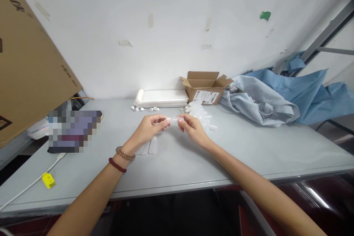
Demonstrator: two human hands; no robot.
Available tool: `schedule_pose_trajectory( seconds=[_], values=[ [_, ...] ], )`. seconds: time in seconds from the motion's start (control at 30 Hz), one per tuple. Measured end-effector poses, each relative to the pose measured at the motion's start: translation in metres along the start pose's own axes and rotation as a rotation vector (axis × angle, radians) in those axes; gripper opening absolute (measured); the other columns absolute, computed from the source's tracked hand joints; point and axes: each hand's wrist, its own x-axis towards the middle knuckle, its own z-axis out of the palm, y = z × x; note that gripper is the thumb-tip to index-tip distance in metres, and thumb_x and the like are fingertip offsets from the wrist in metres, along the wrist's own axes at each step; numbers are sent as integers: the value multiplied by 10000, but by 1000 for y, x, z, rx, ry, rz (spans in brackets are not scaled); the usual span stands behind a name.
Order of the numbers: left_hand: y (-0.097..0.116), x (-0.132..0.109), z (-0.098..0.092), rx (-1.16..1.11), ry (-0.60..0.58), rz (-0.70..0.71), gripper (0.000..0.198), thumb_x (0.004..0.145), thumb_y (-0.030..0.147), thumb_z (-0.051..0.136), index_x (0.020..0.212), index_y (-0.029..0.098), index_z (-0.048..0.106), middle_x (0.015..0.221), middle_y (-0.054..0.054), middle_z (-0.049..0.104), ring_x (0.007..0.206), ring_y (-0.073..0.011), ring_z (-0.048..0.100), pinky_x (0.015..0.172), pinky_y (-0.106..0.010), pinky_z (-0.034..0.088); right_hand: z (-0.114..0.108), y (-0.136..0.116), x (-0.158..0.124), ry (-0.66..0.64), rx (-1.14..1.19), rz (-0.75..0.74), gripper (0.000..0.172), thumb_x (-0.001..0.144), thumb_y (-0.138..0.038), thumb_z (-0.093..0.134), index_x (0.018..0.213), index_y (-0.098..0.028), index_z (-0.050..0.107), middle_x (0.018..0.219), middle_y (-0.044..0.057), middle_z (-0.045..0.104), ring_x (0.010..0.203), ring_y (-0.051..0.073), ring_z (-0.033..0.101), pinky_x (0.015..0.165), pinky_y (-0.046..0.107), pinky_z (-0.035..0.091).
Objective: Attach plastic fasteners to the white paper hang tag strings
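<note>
Over the middle of the table, a small clear plastic tube point(174, 119) lies sideways between my two hands. The fingers of my left hand point(151, 128) pinch its left end, where a thin loop stands out. My right hand point(195, 129) grips the other end between thumb and fingers. Below my left hand a few flat, translucent plastic pieces point(153, 145) rest on the table. Right behind my right hand spreads a pile of clear plastic tubes point(197, 110), partly hidden by it. Several small white caps point(154, 109) sit in a loose row farther back.
On the grey table point(249, 151) stand a stack of white padded envelopes point(163, 97) and an open cardboard box point(206, 92). Blue-grey cloth point(260, 99) is heaped at right. At left are a pixelated device point(76, 132), its white cable point(27, 188) and a large carton point(30, 55).
</note>
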Motion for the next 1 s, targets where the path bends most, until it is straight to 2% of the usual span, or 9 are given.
schedule_pose_trajectory(
  seconds=[0.17, 0.33, 0.53, 0.67, 0.77, 0.9, 1.0],
  values=[
    [-2, 1, 1, -65, -30, -70, 407, 813, 517, 563, 731, 131, 666, 681, -59, 635, 587, -150, 575, 590, -291, 473, 1, -1, -1, -3, -4, -5, 271, 890, -419, 471, 956, -172, 559, 663, -14, 517, 611, 135, 489, 601, 273, 371],
    [4, -1, 0, 23, -48, -2, 375, 823, 468, 559, 668, 136, 639, 670, -45, 627, 605, -139, 568, 604, -267, 464, 0, -1, -2, 15, -126, -9, 270, 894, -423, 458, 899, -171, 557, 590, -38, 460, 567, 125, 436, 574, 262, 331],
    [1, -2, 5, 88, -8, 48, 242, 799, 368, 600, 851, 143, 670, 721, -30, 643, 710, -164, 598, 701, -293, 493, -4, -1, -1, 39, -148, 21, 312, 880, -445, 458, 728, -178, 515, 581, -36, 440, 572, 120, 397, 568, 257, 306],
    [-3, -1, 7, 30, 32, 49, 242, 783, 359, 628, 896, 150, 676, 806, -39, 663, 743, -168, 607, 714, -294, 501, -4, 0, 0, 42, -107, 44, 352, 886, -443, 445, 644, -187, 461, 558, -39, 433, 554, 114, 399, 566, 253, 312],
    [-3, 0, 6, -14, 20, 25, 283, 794, 405, 622, 890, 145, 680, 836, -56, 677, 765, -175, 625, 747, -309, 511, -2, -1, 0, 42, -78, 47, 373, 896, -436, 429, 618, -188, 438, 550, -37, 435, 544, 110, 403, 569, 252, 319],
    [-3, 2, 4, -81, -31, -61, 391, 834, 481, 556, 757, 113, 665, 720, -66, 657, 626, -152, 614, 638, -292, 510, 0, -4, -1, 52, -100, 22, 336, 894, -441, 432, 686, -183, 488, 571, -35, 439, 561, 117, 416, 574, 254, 323],
    [-3, 2, 4, -114, -40, -105, 401, 824, 490, 570, 731, 109, 653, 636, -36, 614, 536, -130, 582, 558, -269, 477, 1, -6, -2, 61, -155, 4, 325, 898, -439, 423, 716, -181, 500, 580, -36, 432, 566, 119, 409, 575, 255, 318]
  ],
)
